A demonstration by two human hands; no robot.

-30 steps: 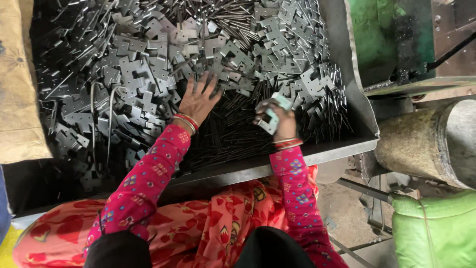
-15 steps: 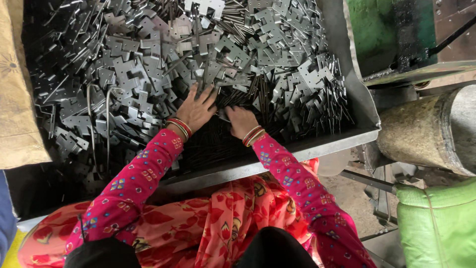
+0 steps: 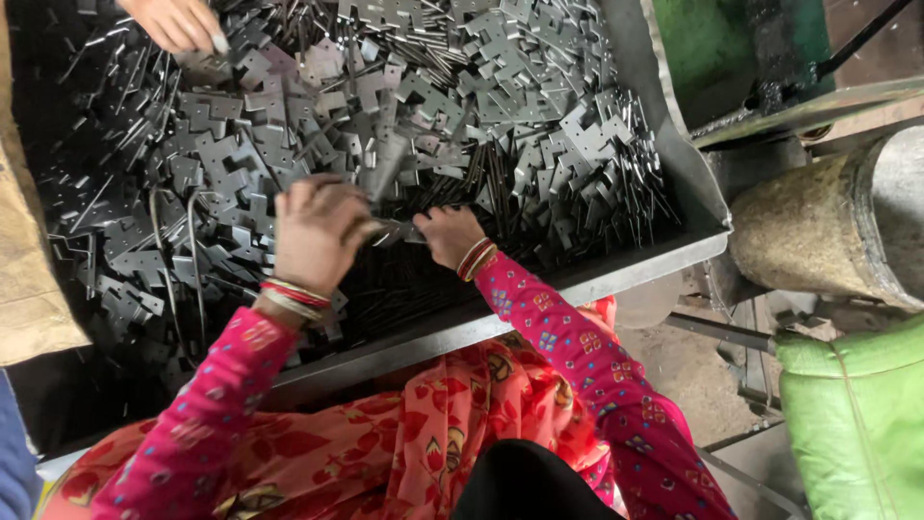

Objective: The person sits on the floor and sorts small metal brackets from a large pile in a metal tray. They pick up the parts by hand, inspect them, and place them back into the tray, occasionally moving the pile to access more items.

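Observation:
My left hand (image 3: 318,231) hovers over the middle of a grey metal tray (image 3: 616,274), fingers curled. My right hand (image 3: 448,234) is close beside it on the right, resting on dark thin pins (image 3: 423,279). Between the two hands is a small flat metal plate (image 3: 393,229), and the fingertips of both hands close on it. All around lies a heap of notched stamped metal plates (image 3: 500,87). Both my sleeves are pink with a flower print, and bangles circle each wrist.
Another person's hand (image 3: 178,21) reaches into the tray at the top left. A brown sack (image 3: 29,279) lies along the left edge. To the right stand a green machine part (image 3: 741,48), a rusty drum (image 3: 828,226) and a green sack (image 3: 857,424).
My left hand has lifted off the pile and curled shut. My right hand came in from the right beside it. Another person's hand has come into view at the top left.

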